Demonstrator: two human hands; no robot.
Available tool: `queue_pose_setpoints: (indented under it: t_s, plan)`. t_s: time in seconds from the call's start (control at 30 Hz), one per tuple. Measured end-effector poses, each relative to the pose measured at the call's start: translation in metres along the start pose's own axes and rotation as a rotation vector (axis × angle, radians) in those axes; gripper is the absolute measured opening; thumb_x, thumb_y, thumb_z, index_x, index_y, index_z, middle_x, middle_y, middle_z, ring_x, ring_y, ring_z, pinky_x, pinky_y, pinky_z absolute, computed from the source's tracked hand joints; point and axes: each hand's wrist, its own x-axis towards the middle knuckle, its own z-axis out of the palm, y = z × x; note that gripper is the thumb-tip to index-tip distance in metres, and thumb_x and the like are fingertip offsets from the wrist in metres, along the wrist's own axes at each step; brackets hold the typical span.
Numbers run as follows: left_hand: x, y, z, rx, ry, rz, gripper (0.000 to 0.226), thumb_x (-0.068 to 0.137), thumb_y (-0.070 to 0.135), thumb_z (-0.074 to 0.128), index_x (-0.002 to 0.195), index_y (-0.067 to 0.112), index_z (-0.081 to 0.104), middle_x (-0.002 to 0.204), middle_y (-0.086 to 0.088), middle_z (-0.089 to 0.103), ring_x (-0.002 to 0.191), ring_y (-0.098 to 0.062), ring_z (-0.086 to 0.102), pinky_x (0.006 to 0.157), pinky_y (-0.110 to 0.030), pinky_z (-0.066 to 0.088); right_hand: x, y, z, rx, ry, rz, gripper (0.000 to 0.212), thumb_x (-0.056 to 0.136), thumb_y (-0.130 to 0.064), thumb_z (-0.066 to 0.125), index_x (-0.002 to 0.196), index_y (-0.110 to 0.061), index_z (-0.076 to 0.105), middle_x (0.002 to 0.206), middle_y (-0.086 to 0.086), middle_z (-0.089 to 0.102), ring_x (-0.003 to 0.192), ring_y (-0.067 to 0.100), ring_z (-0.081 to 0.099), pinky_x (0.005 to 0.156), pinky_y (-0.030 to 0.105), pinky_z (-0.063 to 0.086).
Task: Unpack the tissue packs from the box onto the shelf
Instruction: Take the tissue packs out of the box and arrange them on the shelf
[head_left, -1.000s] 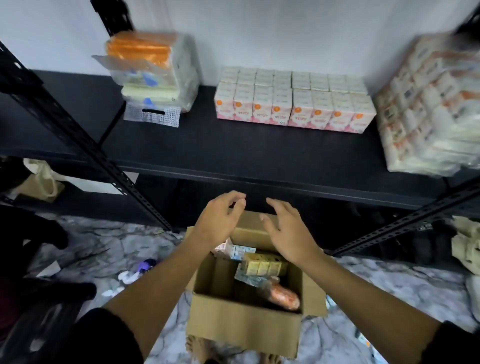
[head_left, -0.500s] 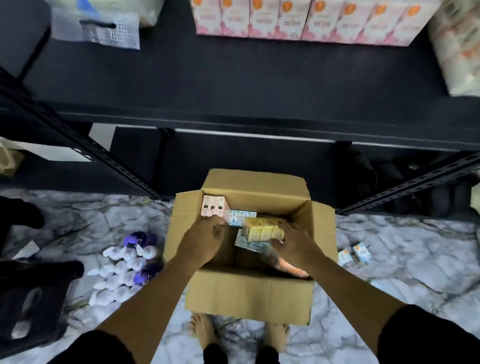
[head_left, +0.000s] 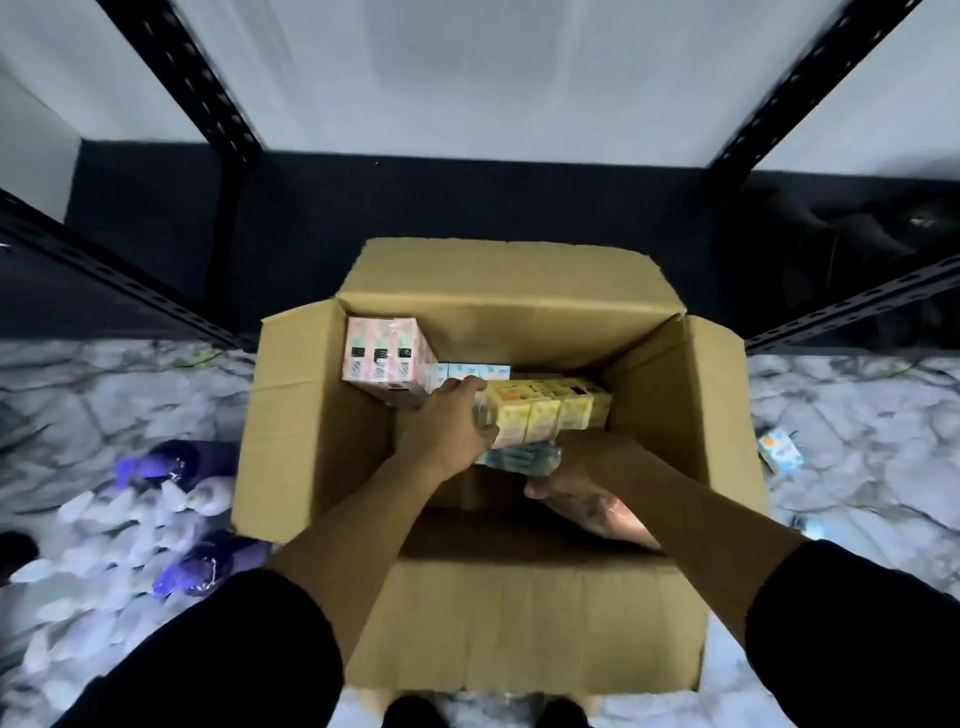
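Box (head_left: 519, 623), floor, flaps open. Inside, near edge: our right hand (head_left: 582, 483) under the clear-wrapped bundle (head_left: 519, 460), grip unclear. Centre: our left hand (head_left: 452, 426) clasps the yellow tissue pack (head_left: 550, 413), likely for lifting. Far-left corner: pink pack (head_left: 387, 358).

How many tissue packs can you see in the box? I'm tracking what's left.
3: pink pack far left, yellow pack in the left hand, pale blue pack between them. More may be hidden.

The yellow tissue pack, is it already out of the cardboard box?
No, the yellow tissue pack is inside the cardboard box, where the left hand holds its end.
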Motion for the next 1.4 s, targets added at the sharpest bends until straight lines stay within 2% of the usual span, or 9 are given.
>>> queue_pose_setpoints:
  t_s: [0.13, 0.27, 0.37, 0.43, 0.6, 0.8, 0.93, 1.27, 1.4]
  plan:
    - [0.047, -0.010, 0.035, 0.017, -0.057, -0.033, 0.082, 0.076, 0.038, 0.078, 0.144, 0.015, 0.039, 0.143, -0.011, 0.043, 0.131, -0.029, 0.043, 0.105, -0.040, 0.041, 0.035, 0.005, 0.000, 0.001, -0.208, 0.053, 0.086, 0.063, -0.057, 0.086, 0.134, -0.020, 0.054, 0.125, 0.001, 0.063, 0.112, 0.023, 0.059, 0.102, 0.040, 0.047]
    - [0.074, -0.017, 0.058, 0.102, -0.130, -0.042, 0.093, 0.074, 0.045, 0.079, 0.148, 0.014, 0.032, 0.151, -0.011, 0.035, 0.139, -0.030, 0.034, 0.109, -0.044, 0.037, 0.050, 0.005, -0.007, -0.153, -0.380, 0.054, 0.071, 0.074, -0.050, 0.082, 0.132, -0.019, 0.056, 0.129, 0.003, 0.060, 0.119, 0.027, 0.056, 0.106, 0.042, 0.045]
    - [0.082, -0.020, 0.068, 0.112, -0.147, -0.063, 0.090, 0.073, 0.042, 0.081, 0.145, 0.012, 0.036, 0.147, -0.014, 0.040, 0.134, -0.032, 0.039, 0.107, -0.044, 0.039, 0.051, 0.003, -0.011, -0.257, -0.403, 0.079, 0.033, 0.083, -0.043, 0.075, 0.107, -0.025, 0.060, 0.132, 0.005, 0.059, 0.119, 0.027, 0.057, 0.107, 0.042, 0.045]
    - [0.082, -0.017, 0.066, 0.077, -0.134, -0.089, 0.082, 0.071, 0.035, 0.084, 0.138, 0.013, 0.042, 0.137, -0.015, 0.047, 0.123, -0.033, 0.049, 0.099, -0.041, 0.044, 0.050, 0.003, -0.014, -0.263, -0.386, 0.070, 0.025, 0.083, -0.042, 0.075, 0.090, -0.025, 0.058, 0.127, 0.005, 0.061, 0.117, 0.027, 0.058, 0.105, 0.042, 0.047]
    - [0.066, 0.002, 0.043, 0.065, -0.065, -0.056, 0.071, 0.067, 0.037, 0.086, 0.127, 0.020, 0.052, 0.116, -0.009, 0.059, 0.106, -0.028, 0.060, 0.092, -0.039, 0.049, 0.032, 0.000, -0.024, -0.168, -0.379, 0.086, 0.067, 0.062, -0.043, 0.085, 0.120, -0.016, 0.065, 0.116, 0.007, 0.068, 0.105, 0.028, 0.066, 0.098, 0.041, 0.052]
    - [0.020, 0.031, -0.023, 0.132, 0.020, -0.004, 0.061, 0.069, 0.035, 0.084, 0.122, 0.020, 0.059, 0.116, -0.006, 0.055, 0.105, -0.026, 0.058, 0.092, -0.035, 0.047, -0.031, -0.002, -0.049, -0.119, -0.316, 0.033, 0.069, 0.064, -0.044, 0.086, 0.123, -0.015, 0.067, 0.112, 0.005, 0.071, 0.095, 0.022, 0.070, 0.088, 0.033, 0.057]
    - [-0.027, 0.061, -0.076, 0.167, 0.057, 0.025, 0.059, 0.072, 0.033, 0.082, 0.125, 0.021, 0.057, 0.125, -0.004, 0.050, 0.116, -0.024, 0.049, 0.097, -0.038, 0.043, -0.096, 0.002, -0.072, -0.172, -0.158, -0.068, 0.085, 0.050, -0.051, 0.087, 0.126, -0.020, 0.064, 0.114, -0.001, 0.069, 0.094, 0.020, 0.068, 0.085, 0.033, 0.058]
    - [-0.124, 0.181, -0.237, 0.266, 0.167, 0.096, 0.057, 0.068, 0.046, 0.079, 0.118, 0.026, 0.061, 0.119, 0.002, 0.050, 0.115, -0.022, 0.045, 0.095, -0.042, 0.046, -0.290, 0.015, -0.169, -0.193, -0.024, -0.276, 0.110, 0.058, -0.045, 0.087, 0.152, -0.033, 0.032, 0.150, -0.009, 0.042, 0.132, 0.019, 0.045, 0.108, 0.035, 0.040]
    - [-0.159, 0.219, -0.291, 0.305, 0.196, 0.142, 0.055, 0.065, 0.051, 0.074, 0.114, 0.031, 0.060, 0.115, 0.007, 0.048, 0.110, -0.022, 0.043, 0.090, -0.042, 0.044, -0.356, 0.020, -0.204, -0.145, 0.007, -0.331, 0.104, 0.068, -0.030, 0.089, 0.153, -0.032, 0.030, 0.148, -0.005, 0.044, 0.129, 0.021, 0.046, 0.107, 0.032, 0.039]
